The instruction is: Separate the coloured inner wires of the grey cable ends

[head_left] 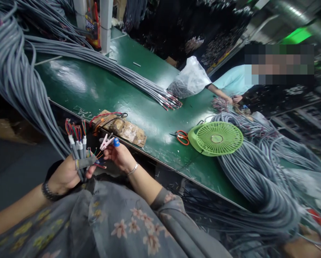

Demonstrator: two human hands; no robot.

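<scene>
My left hand (66, 172) is closed round several grey cables (81, 152). Their stripped ends point up and show thin coloured wires (71, 129). Another cable end with splayed coloured wires (97, 154) sticks out toward my right hand. A grey wrap covers a finger of the left hand. My right hand (120, 156) pinches a small pale pink tool (106, 142), like a clip or a pair of snips. A blue cap (116, 142) covers the tip of my right thumb. The tool stands just above the splayed wires; whether it touches them I cannot tell.
On the green table (155, 125) lie a taped block (125, 129) with wires, orange-handled scissors (182, 137), a green fan (216, 139) and a long cable bundle (109, 68). Thick cable coils (257, 179) hang at the right. A person (231, 82) works across the table beside a plastic bag (191, 79).
</scene>
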